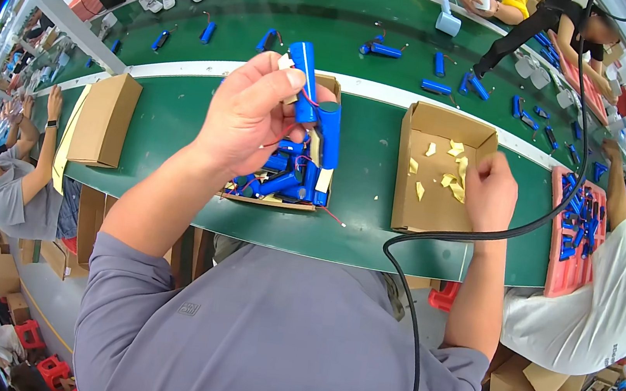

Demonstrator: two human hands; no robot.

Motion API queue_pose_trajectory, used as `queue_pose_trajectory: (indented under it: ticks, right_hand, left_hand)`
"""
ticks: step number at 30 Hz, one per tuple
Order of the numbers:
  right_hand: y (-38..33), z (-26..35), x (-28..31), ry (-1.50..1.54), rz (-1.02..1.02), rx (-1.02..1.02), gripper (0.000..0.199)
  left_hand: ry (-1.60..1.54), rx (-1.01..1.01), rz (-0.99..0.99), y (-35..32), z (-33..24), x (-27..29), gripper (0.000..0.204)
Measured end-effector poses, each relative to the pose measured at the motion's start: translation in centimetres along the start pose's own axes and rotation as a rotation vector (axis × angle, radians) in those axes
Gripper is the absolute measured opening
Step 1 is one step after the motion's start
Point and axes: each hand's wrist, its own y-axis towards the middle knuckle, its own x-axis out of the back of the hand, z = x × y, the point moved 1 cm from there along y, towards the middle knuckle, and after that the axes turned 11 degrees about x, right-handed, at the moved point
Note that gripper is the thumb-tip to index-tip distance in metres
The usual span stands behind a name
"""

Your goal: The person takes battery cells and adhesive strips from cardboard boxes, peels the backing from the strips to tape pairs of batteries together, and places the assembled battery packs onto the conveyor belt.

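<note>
My left hand is closed on a blue cylindrical battery with thin red wires, raised above a cardboard box. A second blue battery hangs tilted just beside it; whether my fingers hold this one too, I cannot tell. Below the hand, many more blue batteries with wires are piled in the box. My right hand is at the right side of another cardboard box, its fingers curled closed. What they hold, if anything, is hidden. Torn pale-yellow paper pieces lie scattered in that box.
A black cable hangs across the right side, near my right wrist. Beyond the white rail, blue batteries lie spread over the green belt. A closed carton stands at left, a pink tray at right, with people around.
</note>
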Motion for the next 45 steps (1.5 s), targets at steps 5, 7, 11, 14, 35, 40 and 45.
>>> queue_pose_trajectory:
  ticks: [5,7,11,14,35,40,45]
  right_hand:
    - [-0.5,0.2,-0.6,-0.214,0.094,0.069,0.016]
    - [-0.3,2.4,-0.7,0.114,0.075,0.017,0.011]
    - [-0.9,7.0,-3.3,0.662,0.020,0.140,0.012]
    - [-0.9,10.1,-3.8,0.802,0.075,0.191,0.013]
    - [-1.2,2.3,-1.1,-0.039,-0.011,0.003,0.015]
    - [-1.1,2.4,-1.3,-0.088,0.072,-0.053,0.015]
    - [-1.8,5.5,-3.3,0.506,-0.058,0.093,0.017]
  left_hand:
    - [-0.070,-0.018,0.043,0.2,0.6,-0.7,0.015]
    - [-0.077,-0.025,0.039,0.1,0.7,-0.9,0.015]
    - [-0.126,-0.025,0.013,0.0,1.2,-1.7,0.016]
    - [-0.139,-0.032,-0.024,-0.3,1.4,-2.2,0.016]
    - [-0.059,-0.014,0.026,-0.9,1.9,0.0,0.019]
    - [-0.060,-0.021,0.022,-1.0,1.9,0.2,0.018]
    - [-0.082,-0.010,0.010,-1.0,2.2,-0.3,0.017]
